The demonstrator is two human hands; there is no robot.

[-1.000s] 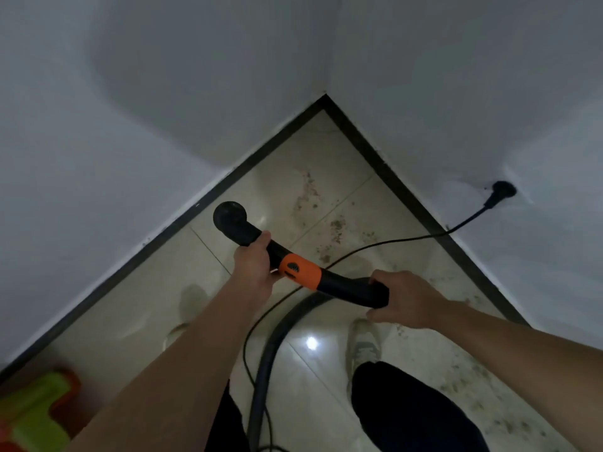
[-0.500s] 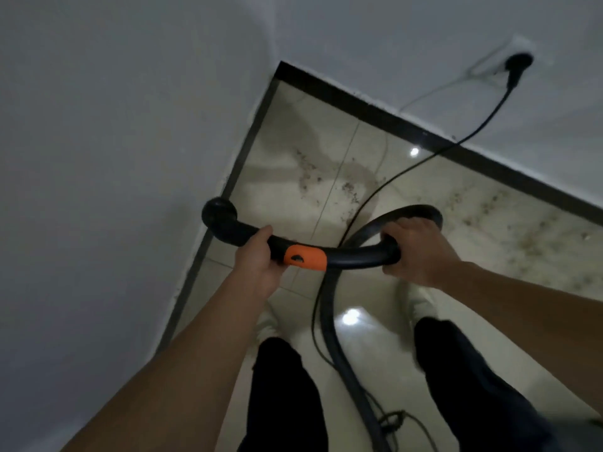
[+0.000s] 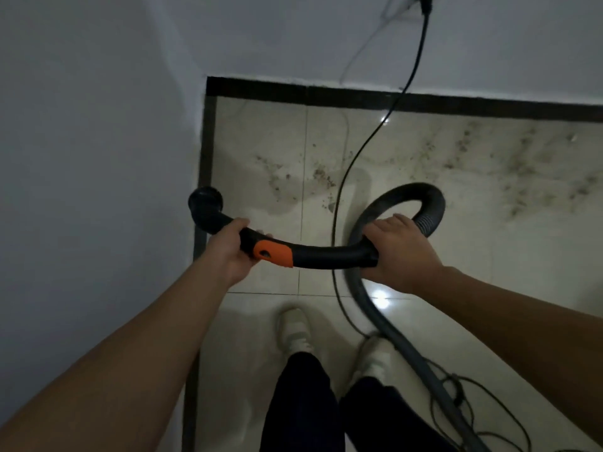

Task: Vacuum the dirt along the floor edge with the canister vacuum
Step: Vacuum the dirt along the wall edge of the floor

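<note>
I hold a black curved vacuum handle (image 3: 319,257) with an orange band (image 3: 274,254) level in front of me. My left hand (image 3: 228,252) grips it just left of the orange band. Its open nozzle end (image 3: 206,203) points down near the left baseboard. My right hand (image 3: 399,256) grips the handle's right end where the grey ribbed hose (image 3: 424,203) joins. The hose loops up and then runs down to the lower right. Dirt specks (image 3: 323,181) lie on the beige tiles in the corner, and more dirt (image 3: 522,168) spreads along the far wall's edge.
A black power cord (image 3: 355,158) runs from a wall plug (image 3: 424,3) down across the floor, with loose coils (image 3: 456,402) at lower right. Dark baseboards (image 3: 391,97) edge the white walls at left and ahead. My shoes (image 3: 293,331) stand on the tiles below.
The view has swung right, so the corner now sits upper left. The hose loop beside my right hand has opened wider. Both hands keep their grip on the handle.
</note>
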